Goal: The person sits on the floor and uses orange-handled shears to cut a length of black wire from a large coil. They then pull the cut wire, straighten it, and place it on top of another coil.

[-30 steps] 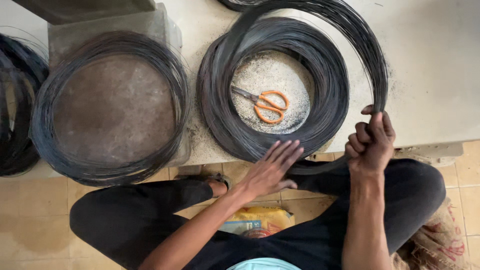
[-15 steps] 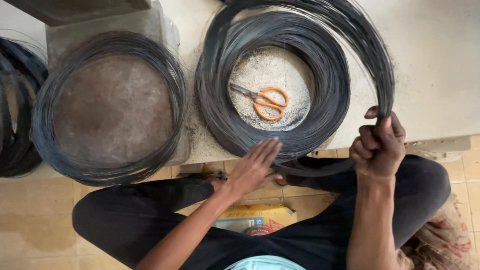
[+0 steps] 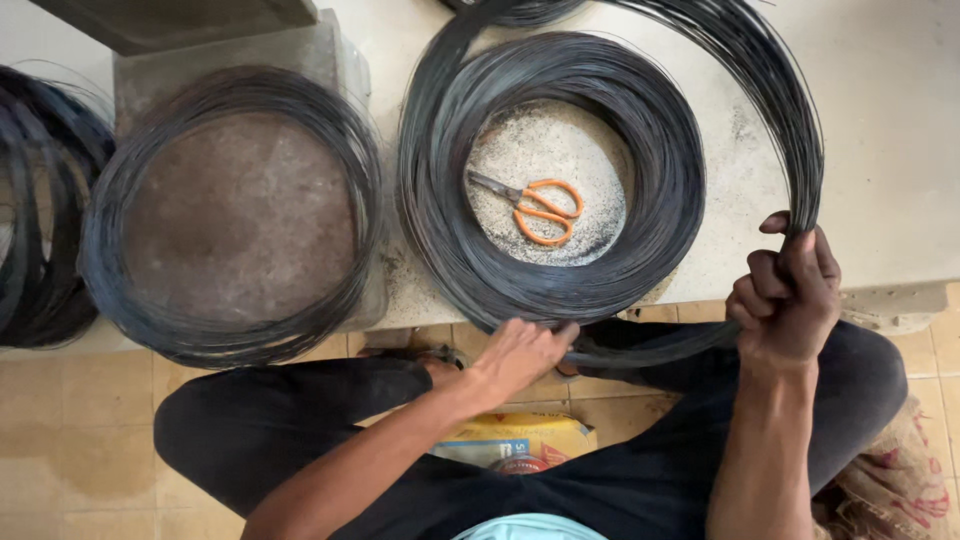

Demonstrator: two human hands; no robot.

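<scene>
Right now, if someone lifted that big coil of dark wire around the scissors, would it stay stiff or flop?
Probably springy: the strands in the right hand arc freely off the wire coil. Likely heavy, being densely wound. Loose loops may splay where the left hand presses.

Small wire workshop, floor-level work spot.
Several big coils of dark wire [image 3: 545,175] laid on a rough concrete slab [image 3: 880,150], another coil [image 3: 235,215] on a block, orange-handled scissors [image 3: 530,205] in grit, worn tiled floor [image 3: 60,440], sacks underfoot; no domestic furnishings visible.
</scene>
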